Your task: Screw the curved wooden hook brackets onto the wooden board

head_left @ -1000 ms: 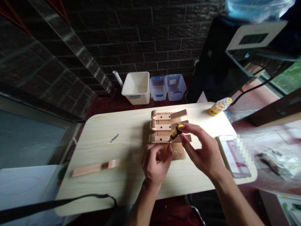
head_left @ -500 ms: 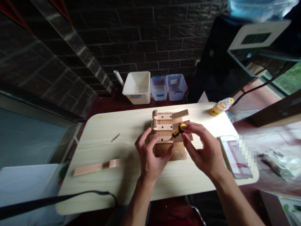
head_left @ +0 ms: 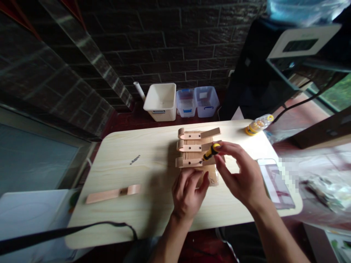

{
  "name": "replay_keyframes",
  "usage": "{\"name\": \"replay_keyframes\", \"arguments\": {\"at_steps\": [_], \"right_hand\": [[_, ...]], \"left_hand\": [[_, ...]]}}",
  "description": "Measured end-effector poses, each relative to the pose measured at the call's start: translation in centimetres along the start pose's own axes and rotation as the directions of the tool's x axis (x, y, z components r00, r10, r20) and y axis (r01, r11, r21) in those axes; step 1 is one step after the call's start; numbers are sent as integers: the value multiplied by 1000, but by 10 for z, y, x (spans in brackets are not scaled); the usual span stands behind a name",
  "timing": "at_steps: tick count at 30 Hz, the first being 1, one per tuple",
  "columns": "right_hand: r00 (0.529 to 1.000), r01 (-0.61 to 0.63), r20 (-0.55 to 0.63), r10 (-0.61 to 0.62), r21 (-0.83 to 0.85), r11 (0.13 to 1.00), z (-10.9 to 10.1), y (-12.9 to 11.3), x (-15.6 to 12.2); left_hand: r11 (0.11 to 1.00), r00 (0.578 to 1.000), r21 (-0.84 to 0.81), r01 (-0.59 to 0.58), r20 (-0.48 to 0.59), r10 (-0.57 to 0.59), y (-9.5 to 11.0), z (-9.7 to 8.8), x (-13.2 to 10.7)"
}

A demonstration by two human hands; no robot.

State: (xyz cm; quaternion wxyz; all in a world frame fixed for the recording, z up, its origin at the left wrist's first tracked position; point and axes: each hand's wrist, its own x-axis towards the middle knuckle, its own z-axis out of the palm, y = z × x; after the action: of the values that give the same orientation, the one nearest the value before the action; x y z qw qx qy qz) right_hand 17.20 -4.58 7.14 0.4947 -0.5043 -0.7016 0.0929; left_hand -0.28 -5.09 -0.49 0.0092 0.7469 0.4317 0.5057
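My right hand [head_left: 241, 175] pinches a short yellow-and-black screwdriver [head_left: 210, 152]. Its tip meets the right-hand hole of the nearest wooden hook [head_left: 195, 163], a pale strip with a curled left end. My left hand [head_left: 189, 191] rests at the near side of that strip, over the cardboard package [head_left: 211, 175], thumb and fingers apart, holding nothing I can see. Behind it lie a middle wooden hook [head_left: 194, 148] and a far wooden hook [head_left: 194, 136], both across the package, with two dark holes showing in each.
A loose wooden hook [head_left: 112, 194] and small dark metal pieces [head_left: 135, 159] lie on the left of the table [head_left: 109, 153]. At the right are a phone [head_left: 270, 182] and a clear bottle with yellow ends [head_left: 259, 125]. Storage bins [head_left: 161, 113] stand beyond the far edge.
My left hand has come off the left end of the nearest hook and shifted right and toward me. The screwdriver stays at the same hole, leaning slightly lower.
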Motion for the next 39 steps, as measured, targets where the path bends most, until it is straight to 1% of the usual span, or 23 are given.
{"name": "replay_keyframes", "arguments": {"at_steps": [2,4,10,13,22,26,28,34,39], "right_hand": [[1000,-2,0,2,3,1000,0,0,0],[1000,0,0,0,3,1000,-1,-1,1],[1000,9,0,-9,-2,1000,-1,-2,2],[1000,9,-8,-9,-3,1000,-1,-1,2],[999,30,-12,-30,-3,1000,0,-4,2],[999,37,-7,-37,-1,999,1,-4,3],[999,39,-4,-39,-5,999,1,-4,3],[999,45,-10,-45,-7,999,2,-3,2],[999,49,-17,-49,-21,999,2,-3,1]], "left_hand": [[998,997,-25,61,41,-60,2,3,-2],[996,994,-22,84,69,-83,3,6,-1],[998,986,39,58,154,-63,5,9,-3],[996,986,68,53,152,-63,5,10,-4],[994,986,66,82,137,-91,1,14,-1],[986,982,64,155,94,-161,1,16,0],[982,980,76,171,88,-177,1,17,1],[985,982,127,114,135,-131,2,17,7],[987,984,131,96,136,-114,0,18,6]]}}
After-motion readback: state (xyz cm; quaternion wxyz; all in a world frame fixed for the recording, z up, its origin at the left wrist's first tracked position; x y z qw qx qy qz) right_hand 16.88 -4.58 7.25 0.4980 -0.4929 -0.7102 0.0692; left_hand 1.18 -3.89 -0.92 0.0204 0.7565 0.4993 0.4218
